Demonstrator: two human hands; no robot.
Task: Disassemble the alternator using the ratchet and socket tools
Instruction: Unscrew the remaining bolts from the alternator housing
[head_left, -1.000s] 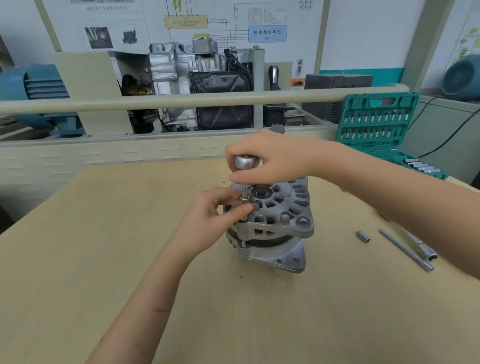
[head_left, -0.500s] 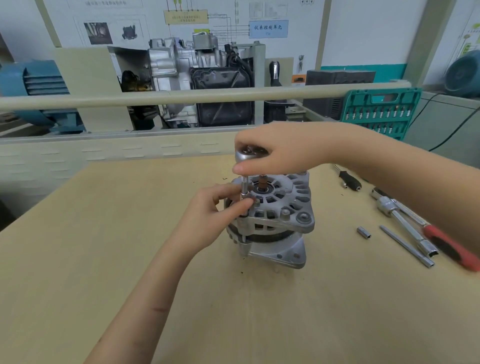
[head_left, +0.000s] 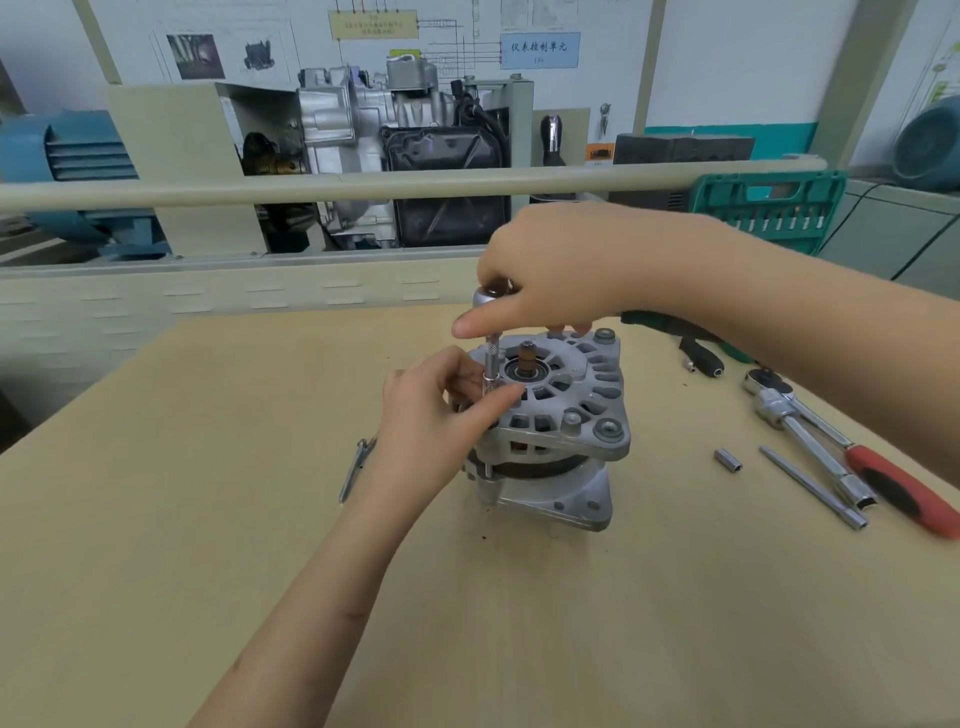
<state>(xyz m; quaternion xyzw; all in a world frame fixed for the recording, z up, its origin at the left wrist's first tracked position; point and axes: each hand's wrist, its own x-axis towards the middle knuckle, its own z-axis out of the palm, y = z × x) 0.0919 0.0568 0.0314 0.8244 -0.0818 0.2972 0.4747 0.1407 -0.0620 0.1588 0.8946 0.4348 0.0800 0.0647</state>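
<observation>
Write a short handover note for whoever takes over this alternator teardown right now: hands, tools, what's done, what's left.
Right hand grips the ratchet head on top of the upright extension.
Left hand pinches the socket on a bolt at the alternator housing's near-left edge.
Alternator stands on the table, housing halves joined.
Spare socket, extension bar and red-handled ratchet lie right.
Left: remove housing bolts, split the halves.

an automotive training workshop: cutaway engine (head_left: 395, 150), wiring chart (head_left: 452, 41), socket set (head_left: 769, 208).
</observation>
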